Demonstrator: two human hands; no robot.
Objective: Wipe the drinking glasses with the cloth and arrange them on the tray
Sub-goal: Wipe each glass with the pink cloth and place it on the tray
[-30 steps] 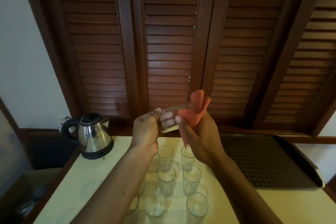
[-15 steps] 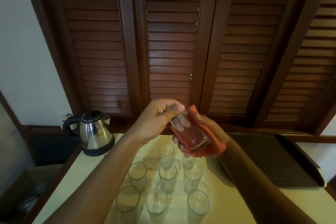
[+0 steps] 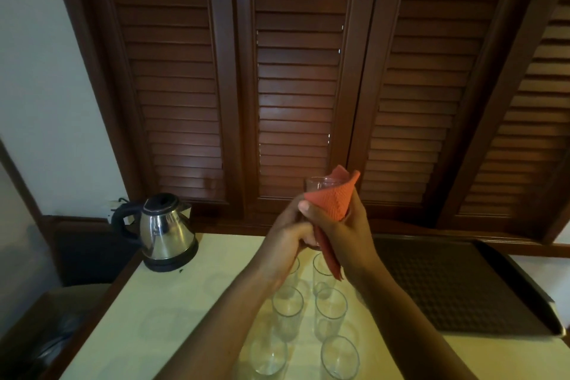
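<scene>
the held glass [image 3: 319, 185] stands upright in the air, above the table [image 3: 185, 311] and in front of the wooden shutters [image 3: 296, 86]. only its clear rim shows at the top, because the orange cloth [image 3: 334, 199] covers most of its side. the right hand [image 3: 342, 228] is behind and below the cloth, with the fingers curled round the cloth and the glass together, and its thumb pressed on the front of the cloth near the lower edge. one tail of the cloth hangs down under this hand. the left hand [image 3: 288, 236] is just beside the right one, touching it, and it grips the lower part of the glass with curled fingers; the bottom of the glass is hidden between the two hands. so the glass sits between both hands, the left at its base and the right around its wall. under the forearms, more drinking glasses [image 3: 288, 313] stand upright on the table in rows, near each other. the dark tray [image 3: 462, 284] lies on the right part of the table, near the glasses but apart from them. a steel kettle [image 3: 165, 233] stands at the far left corner of the table, well apart from the hands.
</scene>
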